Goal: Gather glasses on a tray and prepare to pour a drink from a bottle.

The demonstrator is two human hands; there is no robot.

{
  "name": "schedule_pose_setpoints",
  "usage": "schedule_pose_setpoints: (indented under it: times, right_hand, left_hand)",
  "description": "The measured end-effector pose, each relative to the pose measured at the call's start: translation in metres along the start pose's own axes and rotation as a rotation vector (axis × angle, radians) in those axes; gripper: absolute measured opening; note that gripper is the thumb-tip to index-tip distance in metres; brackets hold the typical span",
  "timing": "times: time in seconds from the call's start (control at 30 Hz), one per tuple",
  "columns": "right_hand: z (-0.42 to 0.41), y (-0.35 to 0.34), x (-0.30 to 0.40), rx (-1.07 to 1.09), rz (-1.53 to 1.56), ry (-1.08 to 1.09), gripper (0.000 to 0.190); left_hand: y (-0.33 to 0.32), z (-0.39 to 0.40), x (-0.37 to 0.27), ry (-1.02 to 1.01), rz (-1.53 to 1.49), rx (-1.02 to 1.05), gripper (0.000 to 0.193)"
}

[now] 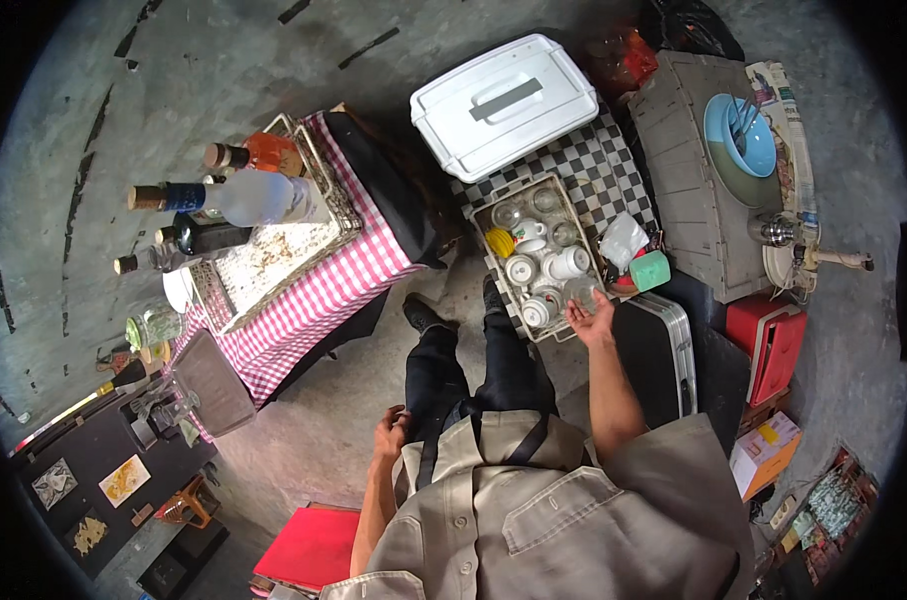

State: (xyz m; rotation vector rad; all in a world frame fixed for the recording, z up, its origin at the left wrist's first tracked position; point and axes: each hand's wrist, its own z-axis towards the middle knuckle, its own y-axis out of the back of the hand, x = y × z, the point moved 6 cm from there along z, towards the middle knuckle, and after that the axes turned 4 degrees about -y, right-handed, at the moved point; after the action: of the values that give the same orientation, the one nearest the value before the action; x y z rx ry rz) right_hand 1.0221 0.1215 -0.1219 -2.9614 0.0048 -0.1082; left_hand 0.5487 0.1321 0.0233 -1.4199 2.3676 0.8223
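Note:
My right hand [591, 321] is at the near right corner of a rectangular wicker basket [502, 289]. Its thumb and fingers lie about the lower end of a clear glass [579, 289]; whether they grip it is not plain. Around that glass the basket holds several white cups, among them a white mug [566, 263] lying on its side, more clear glasses [545, 199] and a yellow ribbed item [500, 242]. My left hand [392, 433] hangs beside my left thigh, fingers loosely bent, with nothing visible in it.
A white lidded box [504, 105] stands behind the basket on a checkered cloth [603, 165]. Bottles [255, 196] in a tray sit on a pink gingham cloth [311, 292] at left. A black case [652, 352], a grey cabinet [678, 172] and blue bowls [750, 139] are at right.

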Motion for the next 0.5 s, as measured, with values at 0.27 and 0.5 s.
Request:
schedule_pose_setpoints:
  times: [0.27,0.5]
  right_hand:
    - [-0.043,0.004,0.001,0.100,0.020,0.033,0.039]
    - [-0.089,-0.021,-0.021,0.145,0.011,0.000,0.035]
  left_hand:
    - [-0.019,0.015,-0.062,-0.101,0.148,0.030,0.038]
    - [-0.041,0.020,-0.115,-0.241,-0.013,0.089,0.037]
